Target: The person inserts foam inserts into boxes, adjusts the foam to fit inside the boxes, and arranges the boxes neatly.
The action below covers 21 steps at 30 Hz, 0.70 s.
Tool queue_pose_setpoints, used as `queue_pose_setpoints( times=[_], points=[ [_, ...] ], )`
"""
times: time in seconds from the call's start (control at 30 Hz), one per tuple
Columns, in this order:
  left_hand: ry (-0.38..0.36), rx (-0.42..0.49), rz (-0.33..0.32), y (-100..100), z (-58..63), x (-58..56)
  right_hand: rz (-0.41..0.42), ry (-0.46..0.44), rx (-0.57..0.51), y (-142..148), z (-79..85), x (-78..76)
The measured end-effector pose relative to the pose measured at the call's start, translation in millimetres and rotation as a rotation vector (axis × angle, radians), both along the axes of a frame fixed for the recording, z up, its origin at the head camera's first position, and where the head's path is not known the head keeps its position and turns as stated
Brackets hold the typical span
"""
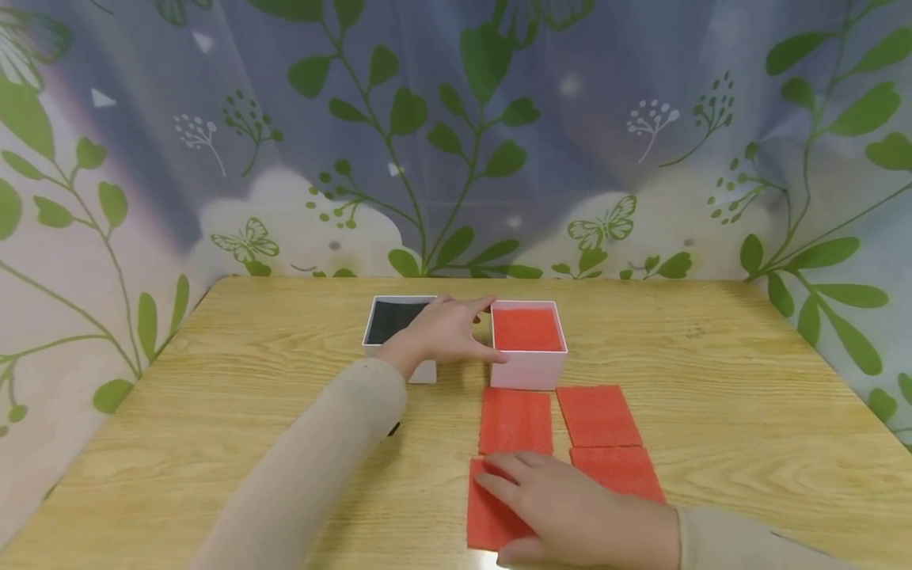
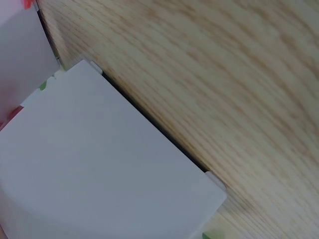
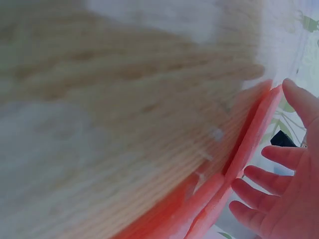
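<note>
In the head view my left hand reaches over the box of black sheets. Its thumb and index finger are spread along the left side of a white box filled with red sheets, the tips right at its front and back corners. My right hand rests over the near left red square, covering part of it. The right wrist view shows its fingers spread beside the edges of the red squares. A white box wall fills much of the left wrist view.
Three more red squares lie flat before the red box: one at the far left, one at the far right and one at the near right. Behind the wooden table hangs a leaf-patterned curtain.
</note>
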<state>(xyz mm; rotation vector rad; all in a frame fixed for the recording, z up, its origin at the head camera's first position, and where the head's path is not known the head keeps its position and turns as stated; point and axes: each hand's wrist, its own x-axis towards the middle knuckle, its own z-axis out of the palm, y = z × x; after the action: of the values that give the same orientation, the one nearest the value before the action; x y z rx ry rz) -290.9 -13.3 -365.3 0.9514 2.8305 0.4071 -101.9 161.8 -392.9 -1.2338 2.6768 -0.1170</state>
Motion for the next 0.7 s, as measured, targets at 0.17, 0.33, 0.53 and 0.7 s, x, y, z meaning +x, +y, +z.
queue_pose_setpoints(
  times=[0.17, 0.33, 0.53, 0.7],
  points=[
    [-0.004, -0.002, -0.003, -0.4, 0.8, 0.4, 0.020, -0.016, -0.015, 0.4, 0.0, 0.7],
    [-0.002, -0.011, 0.001, -0.3, 1.2, -0.1, 0.018, -0.059, 0.010, -0.1, 1.2, -0.1],
    [-0.002, 0.001, -0.006, 0.3, 0.8, 0.2, 0.011, -0.071, 0.031, 0.3, 0.2, -0.4],
    [-0.006, 0.004, -0.009, 0.1, 1.2, 1.1, 0.007, -0.107, 0.004, 3.0, -0.1, -0.5]
  ],
)
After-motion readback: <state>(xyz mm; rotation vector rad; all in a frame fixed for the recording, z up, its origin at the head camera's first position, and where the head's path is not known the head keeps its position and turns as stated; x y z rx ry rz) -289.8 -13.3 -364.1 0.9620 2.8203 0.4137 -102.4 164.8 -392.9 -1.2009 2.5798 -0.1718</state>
